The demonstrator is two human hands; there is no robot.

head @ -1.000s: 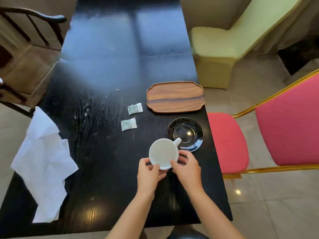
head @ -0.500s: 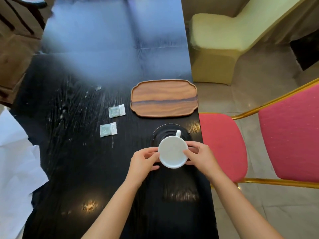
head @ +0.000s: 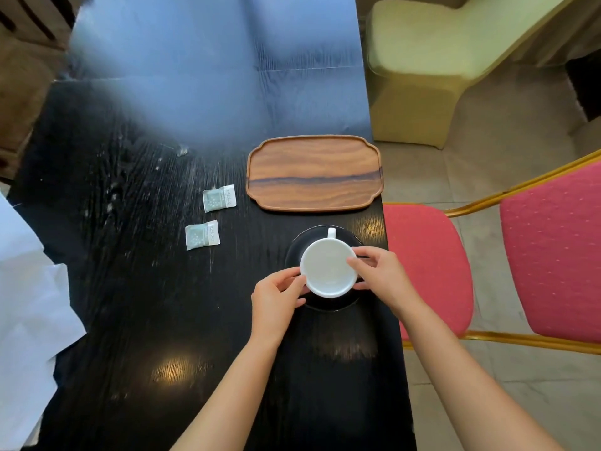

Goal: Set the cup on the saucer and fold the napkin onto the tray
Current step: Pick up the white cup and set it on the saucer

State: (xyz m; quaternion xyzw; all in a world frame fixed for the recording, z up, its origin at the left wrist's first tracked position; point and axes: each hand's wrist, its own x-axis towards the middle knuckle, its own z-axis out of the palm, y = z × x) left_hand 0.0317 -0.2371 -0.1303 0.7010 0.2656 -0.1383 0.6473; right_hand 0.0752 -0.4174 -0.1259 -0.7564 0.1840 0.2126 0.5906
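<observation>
On the glossy black wooden surface (head: 130,288), right of frame centre, the round white ceramic cup (head: 328,266) has come from beside the black glass saucer (head: 353,240) to over it; whether it has landed I cannot tell. Left hand (head: 276,297) and right hand (head: 382,276) fingers grip its rim. The white paper napkin (head: 29,304) lies unfolded at the left edge.

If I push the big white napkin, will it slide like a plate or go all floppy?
Probably floppy. The napkin lies creased and droops over the table edge, so it would likely bunch up rather than slide whole. It looks thin and light, so a small push may shift it, and the overhanging part could drag it off.
</observation>
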